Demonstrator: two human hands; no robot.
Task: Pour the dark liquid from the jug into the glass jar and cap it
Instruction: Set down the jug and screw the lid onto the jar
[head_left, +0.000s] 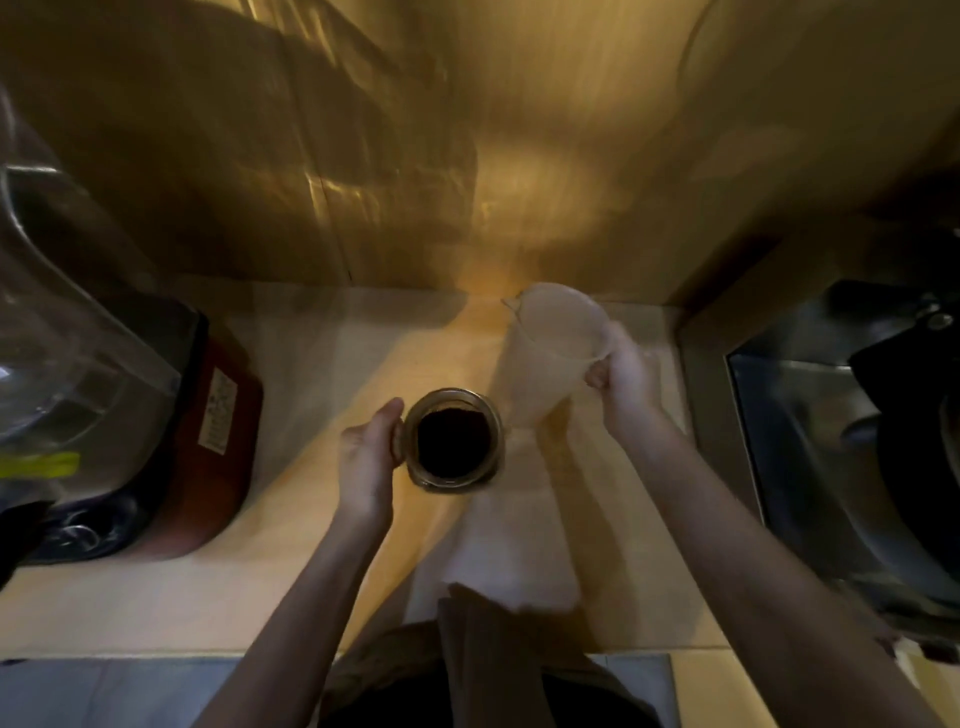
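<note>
A glass jar (453, 437) stands upright on the pale counter, uncapped, with dark liquid inside up near its neck. My left hand (368, 457) wraps the jar's left side. To the right, my right hand (626, 379) grips the handle of a translucent plastic jug (550, 348). The jug is held just above and behind the jar's right side, roughly upright, its spout pointing back left. Its inside looks pale, and no dark liquid shows in it. No lid is visible.
A blender with a red base (208, 452) and clear pitcher (62, 322) fills the left. A steel sink (810, 447) with a dark pan lies at the right. A white cloth (509, 551) lies on the counter near me. A wall rises behind.
</note>
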